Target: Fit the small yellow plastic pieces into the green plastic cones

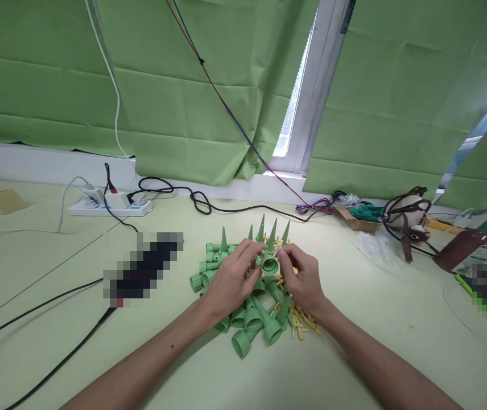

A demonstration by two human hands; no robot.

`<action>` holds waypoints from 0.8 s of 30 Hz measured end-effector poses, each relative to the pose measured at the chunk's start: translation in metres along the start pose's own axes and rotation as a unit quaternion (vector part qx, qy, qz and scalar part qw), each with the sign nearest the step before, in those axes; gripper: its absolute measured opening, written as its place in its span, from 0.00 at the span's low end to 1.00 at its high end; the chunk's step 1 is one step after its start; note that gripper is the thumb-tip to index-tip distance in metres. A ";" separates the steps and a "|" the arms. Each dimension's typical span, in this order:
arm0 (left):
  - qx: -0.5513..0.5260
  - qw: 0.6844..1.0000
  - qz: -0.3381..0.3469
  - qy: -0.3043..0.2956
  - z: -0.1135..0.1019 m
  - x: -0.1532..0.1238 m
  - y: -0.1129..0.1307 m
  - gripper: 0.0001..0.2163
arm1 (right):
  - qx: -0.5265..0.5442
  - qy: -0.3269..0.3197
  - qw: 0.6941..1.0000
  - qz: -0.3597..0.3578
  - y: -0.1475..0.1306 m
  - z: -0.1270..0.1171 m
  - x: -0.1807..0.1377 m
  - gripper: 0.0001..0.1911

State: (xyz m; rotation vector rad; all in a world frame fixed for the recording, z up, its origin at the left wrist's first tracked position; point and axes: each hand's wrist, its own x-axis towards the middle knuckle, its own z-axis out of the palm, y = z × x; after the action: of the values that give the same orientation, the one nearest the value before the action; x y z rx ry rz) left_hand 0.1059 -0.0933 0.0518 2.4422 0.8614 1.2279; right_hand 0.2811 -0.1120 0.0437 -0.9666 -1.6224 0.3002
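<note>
Between my hands sits a green plastic cone-shaped piece (270, 266), its round hollow end facing me. My left hand (235, 276) has its fingers curled and its thumb and fingertips at the left side of this piece, seemingly gripping it. At its right side, my right hand (302, 278) is closed in a pinch; whatever is between its fingertips is too small to make out. Below and around my hands lies a heap of similar green pieces (252, 316), some with pointed spikes standing upright. Small yellow plastic pieces (302, 322) lie under and beside my right hand.
A white power strip (111, 208) with plugs and a black cable (235, 209) run along the back. To the left lies a blurred dark object (145, 267) on a cord. A cardboard box (357, 219), clear plastic bag (380, 247) and brown strapped item (409, 219) stand back right.
</note>
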 end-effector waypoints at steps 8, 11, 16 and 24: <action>-0.139 0.973 -0.187 -0.009 -0.002 0.008 0.006 0.15 | 0.014 -0.001 1.000 0.000 0.002 0.000 0.000 0.10; -0.214 0.948 -0.235 -0.037 -0.003 0.009 0.008 0.20 | 0.018 -0.012 1.000 0.001 0.003 0.000 0.001 0.10; -0.253 0.935 -0.239 -0.066 -0.004 0.010 0.010 0.19 | 0.023 -0.035 0.999 0.009 0.006 0.000 0.001 0.11; -0.168 0.966 -0.195 -0.039 -0.007 0.010 0.013 0.11 | 0.001 -0.037 0.999 0.012 0.007 0.001 0.001 0.11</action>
State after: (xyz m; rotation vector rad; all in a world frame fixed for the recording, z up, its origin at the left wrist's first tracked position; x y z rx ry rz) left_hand 0.1096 -0.0979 0.0689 1.9266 0.9623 1.0273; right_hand 0.2835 -0.1066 0.0399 -0.9829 -1.6793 0.3576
